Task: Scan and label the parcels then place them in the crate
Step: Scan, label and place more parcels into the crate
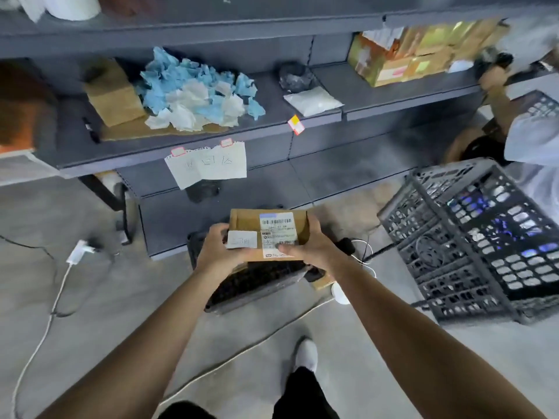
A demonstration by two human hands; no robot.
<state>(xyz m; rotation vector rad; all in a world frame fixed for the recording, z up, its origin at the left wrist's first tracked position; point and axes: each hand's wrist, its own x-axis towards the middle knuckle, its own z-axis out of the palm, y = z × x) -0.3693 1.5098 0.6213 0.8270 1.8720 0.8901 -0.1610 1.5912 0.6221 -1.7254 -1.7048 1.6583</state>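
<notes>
One parcel (251,220), centre frame, small white label (242,239) on, is gripped by left hand (217,249) and right hand (314,246); placing it in the crate (453,237) at right seemingly remains.

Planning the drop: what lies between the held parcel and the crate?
Head view: floor with a small black device and looped white cable lies between parcel and crate.
</notes>
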